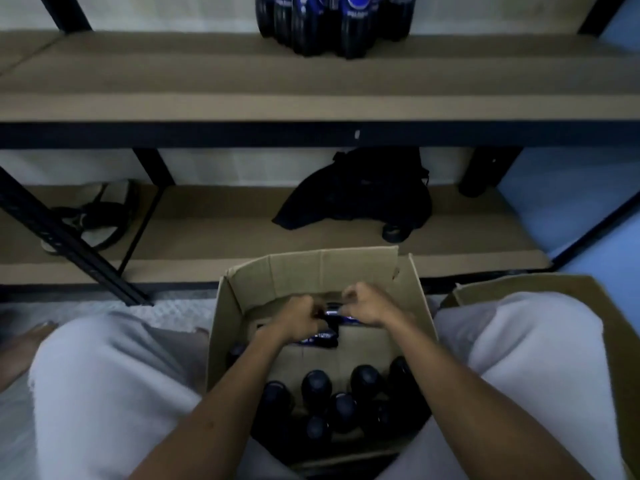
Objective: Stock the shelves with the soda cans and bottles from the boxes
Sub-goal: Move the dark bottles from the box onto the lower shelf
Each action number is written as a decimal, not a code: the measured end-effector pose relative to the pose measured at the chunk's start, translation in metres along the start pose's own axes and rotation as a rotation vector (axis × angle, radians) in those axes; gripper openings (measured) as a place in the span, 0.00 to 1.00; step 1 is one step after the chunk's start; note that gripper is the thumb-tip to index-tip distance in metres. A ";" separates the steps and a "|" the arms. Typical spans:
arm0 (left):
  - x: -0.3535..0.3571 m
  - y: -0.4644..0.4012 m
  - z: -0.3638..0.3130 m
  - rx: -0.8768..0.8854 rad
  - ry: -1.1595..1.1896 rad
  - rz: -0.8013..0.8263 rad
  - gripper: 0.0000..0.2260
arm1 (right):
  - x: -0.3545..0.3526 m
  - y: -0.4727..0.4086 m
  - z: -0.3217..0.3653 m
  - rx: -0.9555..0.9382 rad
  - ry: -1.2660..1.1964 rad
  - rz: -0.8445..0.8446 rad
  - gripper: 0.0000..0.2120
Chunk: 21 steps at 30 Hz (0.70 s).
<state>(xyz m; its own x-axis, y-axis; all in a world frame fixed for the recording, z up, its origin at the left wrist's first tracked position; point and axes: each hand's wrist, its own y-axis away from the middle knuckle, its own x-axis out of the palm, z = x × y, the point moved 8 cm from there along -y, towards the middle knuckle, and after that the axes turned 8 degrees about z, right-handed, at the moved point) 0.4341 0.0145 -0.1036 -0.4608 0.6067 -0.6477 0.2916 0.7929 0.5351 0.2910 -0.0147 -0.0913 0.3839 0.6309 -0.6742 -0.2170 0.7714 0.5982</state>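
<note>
Both bare forearms reach forward and down from the near edge into an open cardboard box [228, 299] that stands on the floor between the person's knees, which are clad in light grey. The left hand [298, 315] sits in the far half of the box with its knuckles up and its fingers curled down round a dark bottle with a blue label [330, 315] that lies on its side there. The right hand [363, 303] is just beside it to the right, wrist a little higher, fingers also curled over the same lying bottles; the frame is blurred, so exactly which bottle each hand grips cannot be told. In the near half of the box a cluster of upright dark bottles [317, 386] shows its rounded caps. Far above, on the upper shelf [138, 84], a group of blue-labelled bottles [329, 22] stands right of centre. On the lower shelf [214, 220] lie a black bag [360, 192] and, at the left, a sandal [93, 216]. A second cardboard box [540, 284] sits behind the right knee.
</note>
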 end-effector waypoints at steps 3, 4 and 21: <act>0.065 0.006 0.025 -0.103 -0.045 0.346 0.25 | 0.048 0.011 -0.034 0.193 0.198 0.335 0.24; 0.079 0.008 0.033 -0.149 -0.074 0.426 0.29 | 0.062 0.015 -0.044 0.242 0.200 0.429 0.27; 0.094 -0.033 0.092 -0.156 0.490 -0.087 0.18 | 0.100 -0.034 -0.076 0.145 -0.383 -0.113 0.22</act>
<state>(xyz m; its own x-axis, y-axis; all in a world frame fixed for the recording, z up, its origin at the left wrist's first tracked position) 0.4585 0.0504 -0.2323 -0.8271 0.4111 -0.3832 0.1235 0.7981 0.5897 0.2687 0.0282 -0.2124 0.7099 0.4451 -0.5458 -0.0361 0.7969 0.6030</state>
